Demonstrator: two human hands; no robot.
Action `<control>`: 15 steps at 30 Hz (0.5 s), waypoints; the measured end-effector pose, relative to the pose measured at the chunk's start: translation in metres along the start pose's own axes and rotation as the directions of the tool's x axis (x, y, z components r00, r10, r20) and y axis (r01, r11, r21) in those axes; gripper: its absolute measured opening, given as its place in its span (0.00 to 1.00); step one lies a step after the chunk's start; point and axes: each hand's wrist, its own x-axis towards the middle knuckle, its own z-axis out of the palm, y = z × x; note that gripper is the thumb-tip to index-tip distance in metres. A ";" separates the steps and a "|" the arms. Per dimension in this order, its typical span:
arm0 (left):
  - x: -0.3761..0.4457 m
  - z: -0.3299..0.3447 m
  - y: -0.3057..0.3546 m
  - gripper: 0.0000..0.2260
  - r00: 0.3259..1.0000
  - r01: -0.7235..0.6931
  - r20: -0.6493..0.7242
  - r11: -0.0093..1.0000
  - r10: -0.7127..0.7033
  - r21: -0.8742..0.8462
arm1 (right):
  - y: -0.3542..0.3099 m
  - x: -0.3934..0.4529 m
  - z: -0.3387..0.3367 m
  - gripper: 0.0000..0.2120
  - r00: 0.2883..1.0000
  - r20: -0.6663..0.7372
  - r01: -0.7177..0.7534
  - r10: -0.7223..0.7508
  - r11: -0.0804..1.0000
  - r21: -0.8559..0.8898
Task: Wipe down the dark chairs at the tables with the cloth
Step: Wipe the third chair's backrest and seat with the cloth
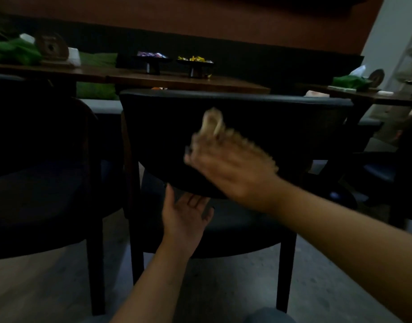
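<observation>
Wiping rear face of dark chair backrest with fuzzy cloth.

Right hand (233, 169) clamped on tan cloth (213, 123), pressed against backrest of centre chair (281, 127) for contact across the padding; motion blur hides finger detail. Left hand (186, 215) spread, palm up, fingers at backrest lower edge, probably bracing the chair against the push. Second dark chair (42, 183) just beside, left; both tucked at worktop (177, 81) carrying sweet dishes (195, 62).

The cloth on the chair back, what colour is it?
Tan or light beige, blurred by motion; the head view shows the cloth against the dark chair.
</observation>
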 end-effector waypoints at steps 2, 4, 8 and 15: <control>0.000 -0.009 0.001 0.33 0.998 0.016 0.055 0.999 -0.013 -0.051 | -0.015 -0.022 0.007 0.16 0.960 0.259 0.105 -0.103 0.994 0.009; 0.002 -0.014 0.002 0.36 0.993 0.027 0.116 0.998 -0.021 -0.055 | -0.023 -0.030 0.009 0.17 0.920 0.378 0.131 -0.100 0.990 -0.055; 0.008 -0.018 0.004 0.36 0.991 0.090 0.110 0.989 -0.077 -0.120 | -0.013 0.010 -0.002 0.14 0.990 0.142 -0.012 0.009 1.000 0.017; 0.007 -0.021 -0.001 0.33 0.987 0.089 0.149 0.983 -0.065 -0.161 | -0.026 0.028 0.027 0.13 0.975 0.164 0.177 -0.151 0.972 -0.157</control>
